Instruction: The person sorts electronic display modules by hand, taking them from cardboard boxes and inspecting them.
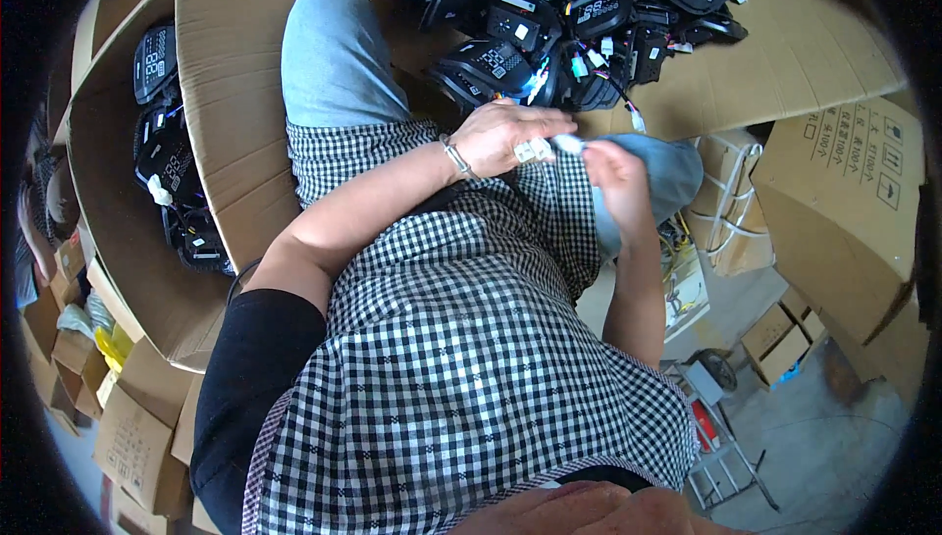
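Observation:
In front of my lap my left hand [502, 135] is closed around small white plugs [533, 151], which show beneath its stretched index finger. Close beside it, my right hand [620, 170] pinches a bright white plug [568, 145] between thumb and fingertips. The plug's outline is washed out by glare, and any wire on it cannot be made out. Just beyond both hands lies a heap of black display units [530, 20] with short wires and white plugs, on a large cardboard box [756, 89]. One loose white plug [638, 121] hangs over the box's near edge.
To the left, an open cardboard box [240, 94] holds more black display units [162, 143]. A printed carton [839, 192] leans at the right, near a strapped box [728, 202]. On the floor at lower right are a metal step frame [721, 437] and a small box [782, 339].

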{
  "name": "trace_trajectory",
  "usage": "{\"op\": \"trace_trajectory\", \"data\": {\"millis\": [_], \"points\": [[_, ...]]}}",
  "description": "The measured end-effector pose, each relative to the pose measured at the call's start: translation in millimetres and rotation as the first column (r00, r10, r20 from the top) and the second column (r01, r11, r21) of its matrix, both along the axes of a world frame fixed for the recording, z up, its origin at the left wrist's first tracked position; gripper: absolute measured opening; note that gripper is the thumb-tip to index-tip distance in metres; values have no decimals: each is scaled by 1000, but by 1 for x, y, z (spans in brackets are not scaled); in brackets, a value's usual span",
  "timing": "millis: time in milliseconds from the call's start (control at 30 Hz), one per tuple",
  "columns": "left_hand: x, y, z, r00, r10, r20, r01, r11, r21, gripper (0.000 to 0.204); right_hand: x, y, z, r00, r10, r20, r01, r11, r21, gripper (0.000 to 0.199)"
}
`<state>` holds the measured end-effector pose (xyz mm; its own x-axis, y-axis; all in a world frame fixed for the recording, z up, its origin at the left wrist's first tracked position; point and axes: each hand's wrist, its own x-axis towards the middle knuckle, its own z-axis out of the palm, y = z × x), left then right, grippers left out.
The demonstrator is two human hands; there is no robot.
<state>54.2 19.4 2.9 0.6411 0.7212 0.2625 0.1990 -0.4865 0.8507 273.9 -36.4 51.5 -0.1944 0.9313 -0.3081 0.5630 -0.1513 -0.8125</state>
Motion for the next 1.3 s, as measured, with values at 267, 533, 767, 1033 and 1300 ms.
{"op": "trace_trajectory", "data": {"millis": [267, 533, 767, 1033, 1300], "points": [[-32, 9, 6, 936, 351, -37, -351, 936, 2, 16, 38, -38, 9, 398, -838, -373, 765, 528, -370, 14], [-25, 11, 11, 967, 215, -138, -215, 976, 21, 24, 30, -42, 9, 568, -784, -251, 761, 616, -203, 10], [-29, 16, 18, 983, -171, -67, 174, 983, 51, 39, -51, -2, 29, 993, -102, 63, 92, 986, 140, 9], [-63, 29, 48, 894, 424, 143, -338, 849, -406, 29, -19, 93, -80, 913, -287, 291, 219, 944, 245, 19], [-53, 18, 67, 855, 502, 132, -400, 800, -448, 20, -30, 121, -109, 931, -200, 307, 210, 978, -2, 17]]}}
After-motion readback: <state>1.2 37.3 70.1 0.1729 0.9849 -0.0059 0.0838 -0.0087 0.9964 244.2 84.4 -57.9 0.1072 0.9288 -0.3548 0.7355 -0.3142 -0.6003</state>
